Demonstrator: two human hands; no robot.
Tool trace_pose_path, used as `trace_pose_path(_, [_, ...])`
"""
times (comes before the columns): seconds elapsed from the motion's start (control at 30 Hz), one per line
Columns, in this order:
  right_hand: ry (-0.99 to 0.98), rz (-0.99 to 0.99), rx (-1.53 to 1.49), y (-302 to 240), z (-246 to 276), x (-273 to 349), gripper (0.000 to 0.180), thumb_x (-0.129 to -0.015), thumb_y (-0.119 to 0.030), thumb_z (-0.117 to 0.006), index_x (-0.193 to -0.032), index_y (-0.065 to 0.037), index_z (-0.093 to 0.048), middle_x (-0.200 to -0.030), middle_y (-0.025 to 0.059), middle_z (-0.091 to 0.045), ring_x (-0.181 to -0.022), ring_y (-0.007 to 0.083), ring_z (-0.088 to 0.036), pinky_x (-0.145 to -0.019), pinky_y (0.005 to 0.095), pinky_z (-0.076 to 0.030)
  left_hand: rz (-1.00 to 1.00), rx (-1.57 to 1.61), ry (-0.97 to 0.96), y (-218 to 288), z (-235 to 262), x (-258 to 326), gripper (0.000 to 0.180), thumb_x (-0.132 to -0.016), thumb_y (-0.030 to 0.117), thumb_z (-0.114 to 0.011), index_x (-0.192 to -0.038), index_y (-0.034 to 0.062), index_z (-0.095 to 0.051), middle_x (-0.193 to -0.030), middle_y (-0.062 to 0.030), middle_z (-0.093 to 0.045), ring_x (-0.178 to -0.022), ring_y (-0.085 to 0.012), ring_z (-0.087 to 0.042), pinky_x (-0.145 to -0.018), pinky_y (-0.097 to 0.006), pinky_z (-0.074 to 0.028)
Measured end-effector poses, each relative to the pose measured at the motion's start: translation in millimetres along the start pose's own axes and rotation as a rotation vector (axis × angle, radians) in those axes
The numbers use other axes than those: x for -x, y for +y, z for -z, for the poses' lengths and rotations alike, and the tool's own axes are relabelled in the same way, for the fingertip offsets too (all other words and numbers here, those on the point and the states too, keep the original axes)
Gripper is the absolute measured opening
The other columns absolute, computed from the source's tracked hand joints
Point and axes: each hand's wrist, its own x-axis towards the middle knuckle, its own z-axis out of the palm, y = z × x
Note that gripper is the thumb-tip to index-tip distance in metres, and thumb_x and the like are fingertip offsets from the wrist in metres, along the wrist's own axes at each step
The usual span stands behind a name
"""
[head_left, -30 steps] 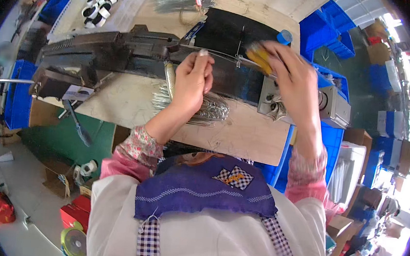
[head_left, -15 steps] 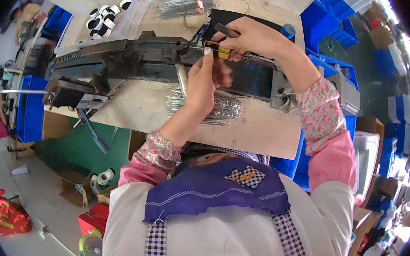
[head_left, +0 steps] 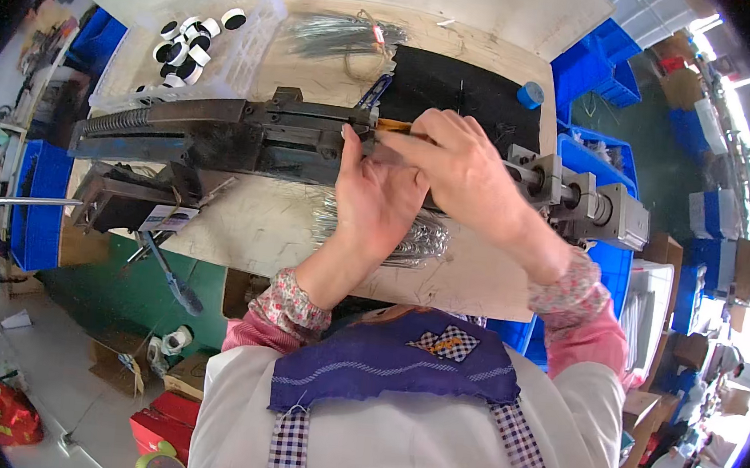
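My left hand (head_left: 375, 209) is palm up at the right end of a long dark metal fixture (head_left: 214, 135). Its thumb stands apart and touches or nearly touches the fixture; its other fingers are partly covered by my right hand. My right hand (head_left: 470, 167) crosses over from the right, fingers bent and closed together, pointing left. What they hold is hidden. A yellow-orange strip (head_left: 393, 126) shows just beyond those fingers, beside the fixture's end. Near my wrists, a bundle of thin silvery wires (head_left: 419, 245) lies on the wooden table (head_left: 488, 271).
A clear plastic tray (head_left: 254, 36) holds several black-and-white round pieces (head_left: 186, 50). More wires (head_left: 343, 35) lie at the back. A blue spool (head_left: 530, 94) sits on a black mat (head_left: 424, 82). A motor (head_left: 617, 218) stands right, near blue bins (head_left: 591, 155). A metal rod (head_left: 16, 202) sticks out left.
My right hand has come down and nearer, turning over my left hand. The dark-handled tool seen in it is now hidden. My left palm has turned up, and the view has shifted slightly.
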Motion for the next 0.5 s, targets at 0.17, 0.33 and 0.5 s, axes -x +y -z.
trace_pose_path(0.17, [-0.001,-0.306,-0.270,37.6,9.8,-13.9,0.008,-0.076,-0.011,-0.065,-0.083,-0.011,-0.069,-0.078,0.0047,-0.061,-0.074,0.0215,-0.059,-0.070,0.0360,-0.042,-0.114,-0.027,0.131,-3.7,-13.4,9.5,0.066,-0.095,0.056,-0.033,-0.118,-0.0045,-0.045,-0.126,-0.0175,-0.049,-0.120,-0.0269,-0.046,-0.111,-0.039,-0.029])
trace_pose_path(0.33, [0.013,-0.208,-0.154,26.8,-2.1,-18.7,0.009,-0.076,-0.014,-0.066,-0.084,-0.011,-0.069,-0.074,0.0037,-0.060,-0.072,0.0217,-0.058,-0.078,0.0340,-0.039,-0.171,-0.094,0.137,-8.6,-11.5,9.8,0.066,-0.096,0.054,-0.033,-0.119,-0.0071,-0.041,-0.123,-0.0177,-0.049,-0.122,-0.0290,-0.043,-0.112,-0.039,-0.028])
trace_pose_path(0.5, [0.010,-0.080,-0.081,28.5,3.1,-20.3,0.008,-0.074,-0.013,-0.066,-0.081,-0.012,-0.068,-0.073,0.0020,-0.059,-0.074,0.0195,-0.058,-0.078,0.0339,-0.039,-0.132,-0.190,0.107,-0.7,-10.4,11.0,0.066,-0.096,0.054,-0.035,-0.121,-0.0067,-0.041,-0.125,-0.0158,-0.048,-0.123,-0.0263,-0.043,-0.110,-0.038,-0.029])
